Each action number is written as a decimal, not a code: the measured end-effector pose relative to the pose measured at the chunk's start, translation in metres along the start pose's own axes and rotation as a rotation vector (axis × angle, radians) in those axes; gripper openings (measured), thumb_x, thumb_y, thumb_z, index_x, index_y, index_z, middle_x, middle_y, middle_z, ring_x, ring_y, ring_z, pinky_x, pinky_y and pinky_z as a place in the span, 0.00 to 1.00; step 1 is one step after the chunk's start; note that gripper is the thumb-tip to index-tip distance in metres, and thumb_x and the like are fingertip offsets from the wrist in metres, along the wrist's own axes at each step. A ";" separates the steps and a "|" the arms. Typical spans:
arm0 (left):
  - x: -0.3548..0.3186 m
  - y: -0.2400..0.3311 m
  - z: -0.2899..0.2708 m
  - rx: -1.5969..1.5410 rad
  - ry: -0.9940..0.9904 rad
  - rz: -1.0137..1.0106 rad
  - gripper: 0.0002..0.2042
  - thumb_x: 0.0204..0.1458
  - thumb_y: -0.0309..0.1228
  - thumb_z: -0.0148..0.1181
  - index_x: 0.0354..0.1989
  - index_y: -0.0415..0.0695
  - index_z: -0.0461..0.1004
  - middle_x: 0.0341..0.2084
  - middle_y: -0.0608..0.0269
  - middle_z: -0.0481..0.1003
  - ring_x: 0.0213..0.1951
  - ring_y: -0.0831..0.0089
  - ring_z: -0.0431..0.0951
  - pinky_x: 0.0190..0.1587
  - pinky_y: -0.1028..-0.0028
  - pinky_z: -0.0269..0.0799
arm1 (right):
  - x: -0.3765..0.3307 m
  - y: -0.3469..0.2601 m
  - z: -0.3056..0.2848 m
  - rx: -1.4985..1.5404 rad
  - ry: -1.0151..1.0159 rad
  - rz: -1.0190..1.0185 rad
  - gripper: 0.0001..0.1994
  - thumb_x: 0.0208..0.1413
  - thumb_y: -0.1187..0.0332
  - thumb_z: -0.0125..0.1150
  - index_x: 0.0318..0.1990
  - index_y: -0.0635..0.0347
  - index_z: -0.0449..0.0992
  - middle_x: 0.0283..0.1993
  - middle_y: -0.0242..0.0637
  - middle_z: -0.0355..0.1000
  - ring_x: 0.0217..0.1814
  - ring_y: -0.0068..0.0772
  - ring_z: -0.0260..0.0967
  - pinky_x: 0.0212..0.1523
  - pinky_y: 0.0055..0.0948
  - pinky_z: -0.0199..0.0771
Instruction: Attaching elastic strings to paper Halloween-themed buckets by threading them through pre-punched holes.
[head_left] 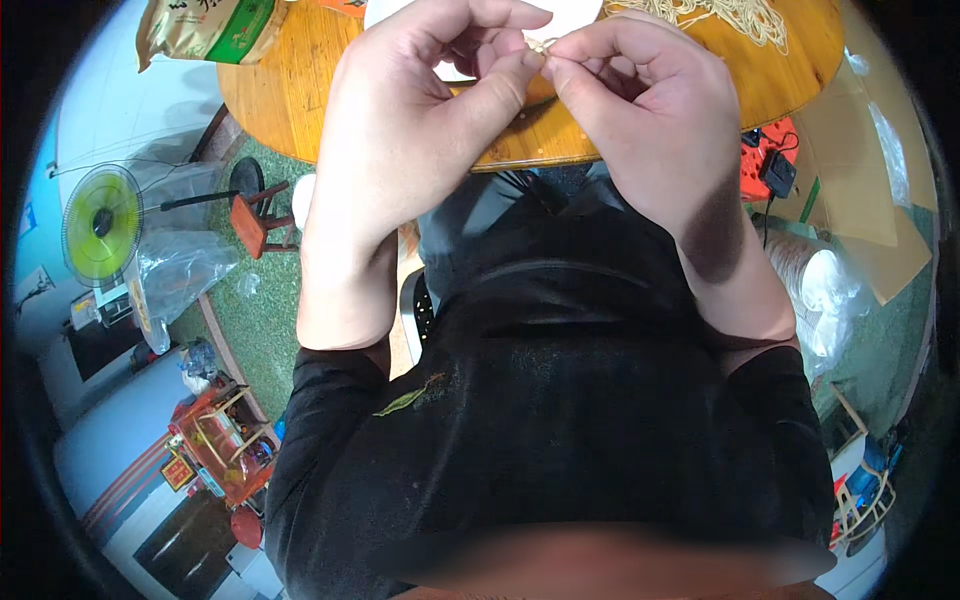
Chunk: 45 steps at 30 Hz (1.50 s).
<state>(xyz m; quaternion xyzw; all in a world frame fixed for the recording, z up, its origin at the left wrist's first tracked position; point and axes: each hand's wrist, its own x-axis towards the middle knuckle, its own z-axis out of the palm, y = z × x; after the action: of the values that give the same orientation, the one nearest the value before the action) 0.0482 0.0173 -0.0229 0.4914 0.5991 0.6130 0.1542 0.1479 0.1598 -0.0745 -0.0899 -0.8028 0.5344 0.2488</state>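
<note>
Head view: apparently partway through working cord [541,46] by fingertip; too small to tell whether knotted or finished. Likely more left, judging by heap [738,14] of strands on table [288,110], beyond right hand [655,108]. Pinched by left hand [420,112] at thumb tip, with index raised clear; clamped by right hand between thumb and index. Lies between both thumb tips, touching both hands, above table.

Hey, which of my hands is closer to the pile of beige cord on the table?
Your right hand. It is nearer your body than the beige cord pile and slightly left of it; your left hand is farther left, beyond the right hand.
</note>
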 end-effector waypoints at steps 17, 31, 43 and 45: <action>0.006 0.008 0.003 0.366 0.115 -0.517 0.02 0.58 0.18 0.63 0.37 0.35 0.78 0.30 0.64 0.80 0.34 0.80 0.80 0.39 0.77 0.77 | -0.004 0.005 0.002 0.419 -0.009 0.150 0.07 0.63 0.71 0.66 0.44 0.66 0.83 0.30 0.24 0.74 0.29 0.09 0.64 0.31 0.14 0.64; 0.004 0.022 -0.001 0.377 0.117 -0.434 0.05 0.55 0.18 0.63 0.39 0.36 0.77 0.30 0.68 0.78 0.34 0.82 0.76 0.40 0.78 0.74 | -0.003 0.029 0.011 0.614 -0.030 0.106 0.09 0.65 0.70 0.66 0.48 0.66 0.80 0.29 0.23 0.71 0.27 0.11 0.61 0.29 0.14 0.60; 0.006 0.018 -0.003 0.277 0.096 -0.440 0.04 0.61 0.17 0.60 0.43 0.35 0.76 0.33 0.67 0.79 0.35 0.83 0.77 0.42 0.79 0.75 | 0.009 -0.011 -0.003 0.051 0.132 -0.300 0.05 0.49 0.81 0.71 0.30 0.67 0.78 0.28 0.36 0.72 0.24 0.22 0.67 0.25 0.22 0.64; 0.007 0.018 -0.003 0.275 0.101 -0.440 0.05 0.61 0.17 0.60 0.43 0.35 0.76 0.34 0.67 0.78 0.36 0.83 0.76 0.42 0.79 0.75 | 0.010 -0.012 -0.006 0.015 0.124 -0.297 0.05 0.49 0.81 0.71 0.31 0.67 0.79 0.29 0.36 0.73 0.24 0.22 0.67 0.25 0.22 0.64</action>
<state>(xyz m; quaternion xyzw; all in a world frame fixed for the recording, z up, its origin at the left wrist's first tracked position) 0.0497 0.0167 -0.0039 0.3346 0.7761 0.5013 0.1854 0.1440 0.1640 -0.0586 -0.0011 -0.7864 0.4910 0.3748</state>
